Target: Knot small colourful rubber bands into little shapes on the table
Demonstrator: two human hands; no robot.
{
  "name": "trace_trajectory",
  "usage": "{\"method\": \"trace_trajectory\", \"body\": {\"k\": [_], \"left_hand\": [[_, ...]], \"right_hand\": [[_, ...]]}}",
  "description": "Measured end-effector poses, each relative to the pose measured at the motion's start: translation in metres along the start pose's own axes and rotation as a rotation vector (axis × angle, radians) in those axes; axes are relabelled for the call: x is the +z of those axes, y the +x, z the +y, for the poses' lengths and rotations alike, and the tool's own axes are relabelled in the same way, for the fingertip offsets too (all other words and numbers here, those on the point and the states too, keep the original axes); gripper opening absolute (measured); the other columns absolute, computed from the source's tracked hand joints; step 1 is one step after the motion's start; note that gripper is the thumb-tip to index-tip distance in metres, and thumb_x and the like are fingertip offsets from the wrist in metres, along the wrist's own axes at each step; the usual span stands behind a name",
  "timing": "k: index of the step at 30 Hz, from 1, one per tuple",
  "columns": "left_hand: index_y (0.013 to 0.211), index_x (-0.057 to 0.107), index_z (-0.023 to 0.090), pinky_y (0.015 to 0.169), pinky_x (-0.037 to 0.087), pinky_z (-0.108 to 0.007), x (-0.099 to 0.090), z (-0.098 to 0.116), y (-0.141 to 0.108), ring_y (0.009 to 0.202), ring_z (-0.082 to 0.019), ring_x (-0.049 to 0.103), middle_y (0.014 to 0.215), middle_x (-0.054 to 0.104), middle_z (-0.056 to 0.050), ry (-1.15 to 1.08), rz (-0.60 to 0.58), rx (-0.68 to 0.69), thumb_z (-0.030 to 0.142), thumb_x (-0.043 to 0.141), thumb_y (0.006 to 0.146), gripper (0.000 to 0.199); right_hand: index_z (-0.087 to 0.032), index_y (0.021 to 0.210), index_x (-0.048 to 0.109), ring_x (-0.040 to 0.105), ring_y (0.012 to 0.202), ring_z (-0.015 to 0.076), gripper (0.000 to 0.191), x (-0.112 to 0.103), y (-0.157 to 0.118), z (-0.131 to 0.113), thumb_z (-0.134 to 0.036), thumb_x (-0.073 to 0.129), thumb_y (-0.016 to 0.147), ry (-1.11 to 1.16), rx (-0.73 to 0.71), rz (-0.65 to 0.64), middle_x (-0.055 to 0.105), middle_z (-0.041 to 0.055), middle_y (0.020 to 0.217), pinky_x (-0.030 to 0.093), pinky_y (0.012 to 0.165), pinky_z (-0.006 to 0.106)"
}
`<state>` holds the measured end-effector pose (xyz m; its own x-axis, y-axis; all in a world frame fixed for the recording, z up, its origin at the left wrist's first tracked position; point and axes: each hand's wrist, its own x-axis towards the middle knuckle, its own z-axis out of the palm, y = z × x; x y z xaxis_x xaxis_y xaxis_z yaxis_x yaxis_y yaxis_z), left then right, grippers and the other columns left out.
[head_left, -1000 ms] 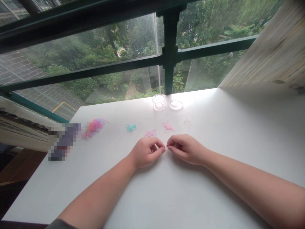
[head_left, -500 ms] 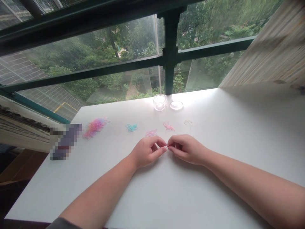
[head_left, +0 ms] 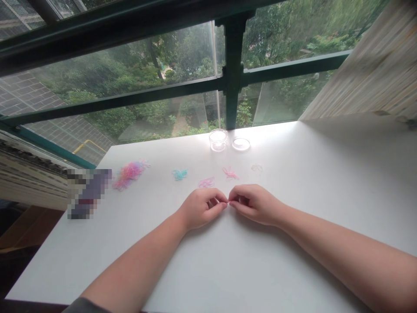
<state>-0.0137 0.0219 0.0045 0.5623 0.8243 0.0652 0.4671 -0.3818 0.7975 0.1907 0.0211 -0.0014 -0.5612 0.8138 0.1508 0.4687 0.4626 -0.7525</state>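
My left hand (head_left: 203, 208) is closed in a pinch, thumb against forefinger, just above the white table. Facing it, my right hand (head_left: 254, 201) pinches the same way, and the two sets of fingertips almost touch. Between them shows a tiny pinkish bit of what looks like a rubber band (head_left: 228, 201), mostly hidden by the fingers. Just beyond my left hand lies a small group of lilac-pink rubber bands (head_left: 206, 182). Pink rubber bands (head_left: 230, 173) lie beyond the fingertips, and a few pale, clear-looking rubber bands (head_left: 256, 168) lie beyond my right hand.
Turquoise rubber bands (head_left: 180, 174) lie to the left, with a larger mixed-colour pile (head_left: 130, 174) farther left. A clear round jar (head_left: 218, 141) and its lid (head_left: 241, 144) stand near the window. A blurred-out object (head_left: 89, 194) sits at the table's left edge.
The fingertips have shifted very slightly, and less of the small pinkish bit shows between them. The rubber band groups, jar and lid have stayed put.
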Motion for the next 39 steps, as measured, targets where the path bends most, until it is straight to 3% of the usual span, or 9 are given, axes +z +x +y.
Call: {"method": "trace_trajectory", "body": {"k": [13,19,39], "left_hand": [[0.088,0.063,0.019,0.062,0.045,-0.023,-0.0003,0.0017,0.0005,0.070,-0.012,0.058,0.082,0.067,-0.002,0.024,-0.019,-0.046,0.024,0.056,0.079,0.013],[0.086,0.064,0.018,0.059,0.043,-0.023,-0.0017,0.0037,0.0011,0.064,-0.011,0.056,0.077,0.066,-0.002,0.016,-0.037,-0.056,0.031,0.055,0.081,0.017],[0.085,0.066,0.021,0.065,0.043,-0.024,-0.0020,0.0024,0.0012,0.068,-0.013,0.056,0.077,0.066,-0.001,0.108,-0.039,-0.025,0.024,0.049,0.083,0.018]], "right_hand": [[-0.017,0.075,0.058,0.045,0.054,0.0078,0.007,-0.0013,0.0002,-0.0014,-0.013,0.052,0.076,-0.002,0.017,-0.011,0.054,-0.0028,0.061,0.035,0.052,0.019],[-0.017,0.075,0.057,0.044,0.053,0.0077,0.007,-0.0006,0.0001,0.0005,-0.013,0.052,0.076,-0.004,0.005,-0.004,0.053,-0.0030,0.060,0.035,0.052,0.019],[-0.018,0.075,0.057,0.043,0.052,0.0075,0.005,-0.0008,-0.0002,0.0011,-0.015,0.053,0.077,0.006,0.005,-0.003,0.052,-0.0035,0.059,0.034,0.051,0.019]]}}
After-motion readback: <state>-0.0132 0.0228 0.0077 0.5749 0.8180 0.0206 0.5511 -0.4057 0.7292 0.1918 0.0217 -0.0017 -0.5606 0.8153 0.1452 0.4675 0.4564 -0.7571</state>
